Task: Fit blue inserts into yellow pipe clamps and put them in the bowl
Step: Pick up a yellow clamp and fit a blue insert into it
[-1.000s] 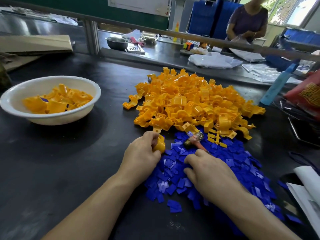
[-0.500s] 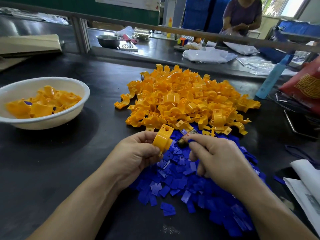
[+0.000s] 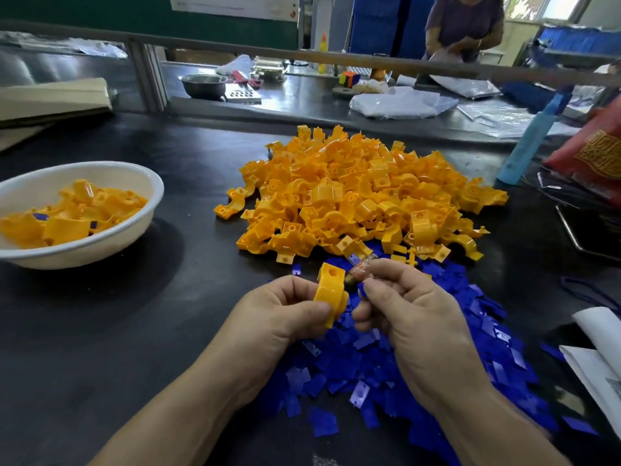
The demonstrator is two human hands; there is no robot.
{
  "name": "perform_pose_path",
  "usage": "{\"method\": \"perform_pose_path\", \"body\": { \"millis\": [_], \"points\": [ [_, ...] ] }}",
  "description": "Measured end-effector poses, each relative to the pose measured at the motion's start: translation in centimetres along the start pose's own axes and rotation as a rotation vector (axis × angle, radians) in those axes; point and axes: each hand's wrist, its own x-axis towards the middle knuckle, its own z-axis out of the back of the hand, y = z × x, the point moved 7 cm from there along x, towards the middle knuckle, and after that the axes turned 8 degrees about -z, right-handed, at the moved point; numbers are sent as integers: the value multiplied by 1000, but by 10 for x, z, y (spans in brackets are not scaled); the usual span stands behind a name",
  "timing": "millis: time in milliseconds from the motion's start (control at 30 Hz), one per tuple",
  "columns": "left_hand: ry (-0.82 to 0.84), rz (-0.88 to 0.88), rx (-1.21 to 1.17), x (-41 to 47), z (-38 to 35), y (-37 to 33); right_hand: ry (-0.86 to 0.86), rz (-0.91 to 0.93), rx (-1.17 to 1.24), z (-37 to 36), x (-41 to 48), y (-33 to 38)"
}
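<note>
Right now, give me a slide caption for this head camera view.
Left hand holds a yellow clamp; right hand brings a small tool to it above blue inserts.

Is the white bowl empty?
No, the white bowl already has a heap of yellow clamps inside it.

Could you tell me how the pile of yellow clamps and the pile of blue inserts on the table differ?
The yellow clamp pile is heaped high, farther from the person; the blue insert pile spreads low and flat, right under both hands. The clamps are chunky, curved pieces with holed tabs; the inserts are small, thin, flat tabs. Both piles are loose plastic parts on the same dark table, and their edges meet.
</note>
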Motion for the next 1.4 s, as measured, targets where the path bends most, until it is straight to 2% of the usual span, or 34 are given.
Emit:
{"method": "perform_pose_path", "body": {
  "millis": [133,300,533,800,933,1000,1100,1400],
  "points": [
    [42,-16,76,-2,-3,-2,-46,98,-125,-4,-2,7],
    [122,-58,74,-6,-13,-9,-83,102,-227,-4,-2,5],
    [196,-105,60,-9,-19,-12,-23,95,-130,-3,2,2],
    [285,-118,50,-12,-22,-15,95,-77,53,-2,8,-10],
    [175,-94,157,-7,-13,-11,87,8,-27,-1,4,-1],
    [117,-88,134,-4,-9,-7,97,70,-124,-4,1,3],
    [131,-108,131,-3,-9,-4,146,123,-234,-13,-5,6],
    [114,-160,158,-4,-7,-7,171,144,-281,-15,-6,3]
  ]
}}
